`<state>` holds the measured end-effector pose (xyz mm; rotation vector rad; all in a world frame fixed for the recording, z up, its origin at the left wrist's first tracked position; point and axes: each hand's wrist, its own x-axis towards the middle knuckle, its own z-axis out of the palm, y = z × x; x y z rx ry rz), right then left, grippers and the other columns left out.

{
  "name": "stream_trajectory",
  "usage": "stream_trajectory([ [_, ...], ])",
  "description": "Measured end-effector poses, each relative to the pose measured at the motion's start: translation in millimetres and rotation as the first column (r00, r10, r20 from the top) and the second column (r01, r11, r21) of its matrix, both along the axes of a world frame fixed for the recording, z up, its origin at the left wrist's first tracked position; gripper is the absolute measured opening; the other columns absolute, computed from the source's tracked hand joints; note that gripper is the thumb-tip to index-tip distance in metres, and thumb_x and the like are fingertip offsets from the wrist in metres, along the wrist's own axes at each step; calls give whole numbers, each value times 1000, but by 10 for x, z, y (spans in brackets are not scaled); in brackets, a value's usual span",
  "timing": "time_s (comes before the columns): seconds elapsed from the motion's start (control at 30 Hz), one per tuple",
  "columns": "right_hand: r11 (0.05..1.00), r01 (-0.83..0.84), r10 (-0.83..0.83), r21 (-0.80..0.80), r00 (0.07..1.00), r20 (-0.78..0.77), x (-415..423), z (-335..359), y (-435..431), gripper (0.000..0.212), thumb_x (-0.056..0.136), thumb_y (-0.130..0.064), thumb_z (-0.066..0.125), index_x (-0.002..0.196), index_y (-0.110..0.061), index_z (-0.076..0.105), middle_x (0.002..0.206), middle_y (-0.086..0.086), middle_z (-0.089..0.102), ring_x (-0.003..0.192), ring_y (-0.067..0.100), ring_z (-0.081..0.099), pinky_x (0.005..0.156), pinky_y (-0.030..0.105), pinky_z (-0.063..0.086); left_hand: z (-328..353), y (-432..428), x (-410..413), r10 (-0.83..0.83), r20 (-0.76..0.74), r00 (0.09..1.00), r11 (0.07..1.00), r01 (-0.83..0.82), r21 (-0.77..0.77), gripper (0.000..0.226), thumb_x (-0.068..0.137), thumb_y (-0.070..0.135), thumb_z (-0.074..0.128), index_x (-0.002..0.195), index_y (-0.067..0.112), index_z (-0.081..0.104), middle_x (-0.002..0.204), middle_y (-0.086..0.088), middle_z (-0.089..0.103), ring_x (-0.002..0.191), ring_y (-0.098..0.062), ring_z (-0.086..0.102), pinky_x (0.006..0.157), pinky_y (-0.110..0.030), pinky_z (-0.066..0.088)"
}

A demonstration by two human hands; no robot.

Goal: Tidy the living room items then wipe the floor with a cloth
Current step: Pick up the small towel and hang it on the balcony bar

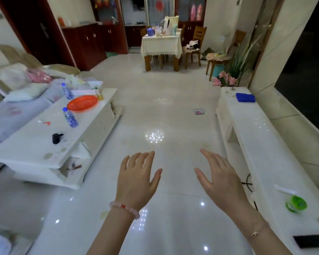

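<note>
Glossy floor holds a blurred packet, perhaps a wrapper; blue cloth sits at the bench's far end. Left hand and right hand spread, empty.

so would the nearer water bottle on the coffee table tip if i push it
Probably: the water bottle stands tall and narrow, so a high push likely topples it. The coffee table looks glossy, so a low push may slide it.
</note>
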<state>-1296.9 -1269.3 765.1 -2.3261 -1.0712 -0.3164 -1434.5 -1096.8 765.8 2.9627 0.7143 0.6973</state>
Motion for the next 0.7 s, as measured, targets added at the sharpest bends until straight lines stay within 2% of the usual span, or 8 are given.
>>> stream_trajectory([
  [0.47,1000,-1,1,-7,1000,-26,804,-85,-214,58,85,-47,35,130,-14,49,121,3,60,111,22,56,93,34,44,-219,-202,718,-22,27,999,999,23,-30,51,88,43,39,119,9,60,107,-4,66,98,-27,63,89,-45,48],
  [0.7,999,33,-34,-29,998,-59,1490,-159,190,47,89,-33,56,132,-15,48,123,2,58,113,22,53,93,32,42,-288,262,1471,-54,42,998,998,55,-21,51,87,43,39,118,8,61,104,-4,67,94,-27,63,86,-44,50],
])
